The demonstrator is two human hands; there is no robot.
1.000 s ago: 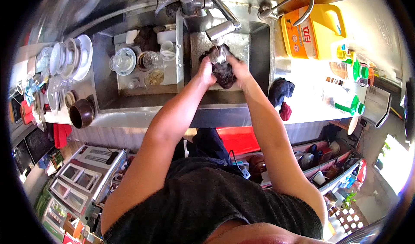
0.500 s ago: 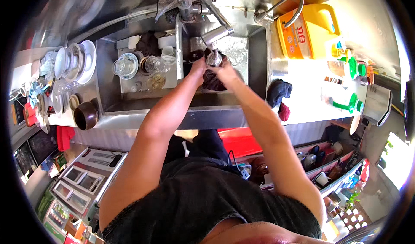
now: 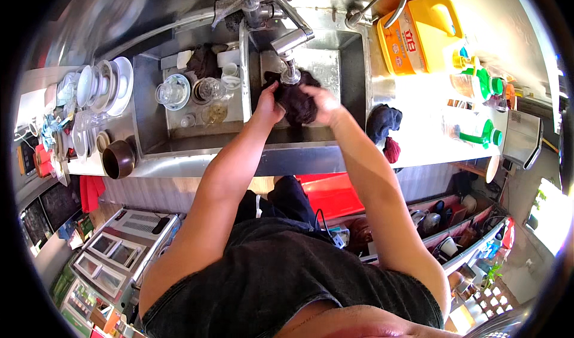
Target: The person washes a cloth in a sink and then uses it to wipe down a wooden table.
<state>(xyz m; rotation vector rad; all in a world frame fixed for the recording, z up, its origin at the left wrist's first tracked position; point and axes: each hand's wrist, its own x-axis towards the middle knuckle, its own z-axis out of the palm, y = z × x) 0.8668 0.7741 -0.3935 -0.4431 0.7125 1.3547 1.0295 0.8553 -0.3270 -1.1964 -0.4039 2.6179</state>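
Note:
A wet, dark brown cloth point(image 3: 298, 106) is bunched up over the right basin of the sink, beneath the faucet head point(image 3: 290, 75). My left hand point(image 3: 270, 106) grips the cloth's left side with the thumb on top. On the opposite side my right hand point(image 3: 324, 104) holds it, fingers laid over its edge. Part of the cloth spreads up and left behind the faucet head. The undersides of both hands are hidden.
Glass jars and cups stand in the left basin point(image 3: 200, 128) beside another dark cloth point(image 3: 205, 60). Plates point(image 3: 122, 87) and a brown bowl point(image 3: 119, 160) line the left counter. To the right are a dark cloth bundle point(image 3: 382, 122), a yellow jug point(image 3: 421, 36) and green-capped bottles point(image 3: 478, 131).
My hands have moved apart and a little toward me, and the dark cloth now shows fully between them. Earlier they were close together at the faucet head. The whole view has shifted slightly.

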